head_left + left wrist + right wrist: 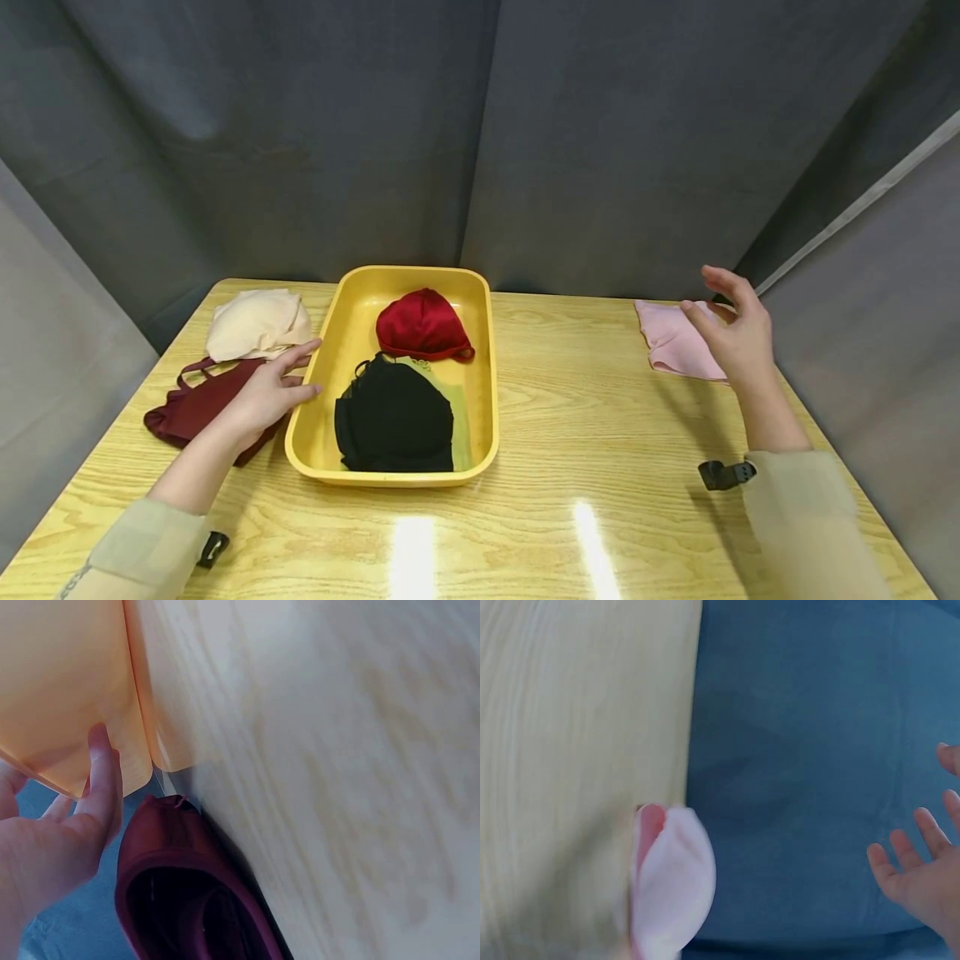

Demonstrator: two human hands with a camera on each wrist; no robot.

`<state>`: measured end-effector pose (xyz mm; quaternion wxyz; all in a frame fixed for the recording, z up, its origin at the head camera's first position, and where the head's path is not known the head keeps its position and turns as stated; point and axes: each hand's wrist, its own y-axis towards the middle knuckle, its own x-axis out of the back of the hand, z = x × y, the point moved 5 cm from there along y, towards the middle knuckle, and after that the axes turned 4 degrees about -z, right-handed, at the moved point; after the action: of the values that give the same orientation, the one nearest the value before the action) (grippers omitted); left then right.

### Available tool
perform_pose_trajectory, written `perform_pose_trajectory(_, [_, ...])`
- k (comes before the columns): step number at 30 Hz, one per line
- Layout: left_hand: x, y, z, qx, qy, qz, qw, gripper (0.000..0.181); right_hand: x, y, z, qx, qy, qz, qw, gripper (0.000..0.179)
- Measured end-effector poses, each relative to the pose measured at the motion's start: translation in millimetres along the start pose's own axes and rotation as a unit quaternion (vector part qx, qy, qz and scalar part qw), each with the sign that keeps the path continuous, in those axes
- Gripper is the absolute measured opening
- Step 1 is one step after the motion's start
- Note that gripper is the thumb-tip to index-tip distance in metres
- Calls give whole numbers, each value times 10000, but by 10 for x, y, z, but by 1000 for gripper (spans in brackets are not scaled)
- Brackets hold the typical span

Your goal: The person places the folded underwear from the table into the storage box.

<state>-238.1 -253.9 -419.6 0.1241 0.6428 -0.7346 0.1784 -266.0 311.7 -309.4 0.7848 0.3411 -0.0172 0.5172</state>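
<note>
My left hand touches the left rim of a yellow plastic tray, its fingers extended. The left wrist view has a finger of that hand lying along the tray's outer wall. Inside the tray are a red satin bra, a folded black bra and a yellow-green garment partly under the black one. Over at the right, my right hand hovers above a pink bra, thumb and fingers apart, holding nothing. Its spread fingers also show in the right wrist view, away from the pink cup.
Left of the tray lie a cream bra and a maroon bra, the latter partly behind my left forearm. Everything sits on a wood-grain table. Grey curtains enclose the back and sides.
</note>
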Motion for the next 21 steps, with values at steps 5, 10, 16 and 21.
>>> perform_pose_trajectory(5, [-5, -6, -7, 26, -27, -2, 10000, 72, 29, 16, -177, -302, 25, -134, 9995, 50])
perform_pose_trajectory(10, [-6, -12, -15, 7, -21, 7, 10000, 72, 61, 34, -371, -561, -90, -276, 9980, 49])
perform_pose_trajectory(16, [-10, -10, -12, 3, -70, 26, 10000, 73, 68, 109, -824, -839, -524, -295, 9947, 50])
perform_pose_trajectory(21, [-11, -4, -6, 25, -93, 33, 9999, 73, 79, 124, -1040, -945, -778, -198, 9923, 51])
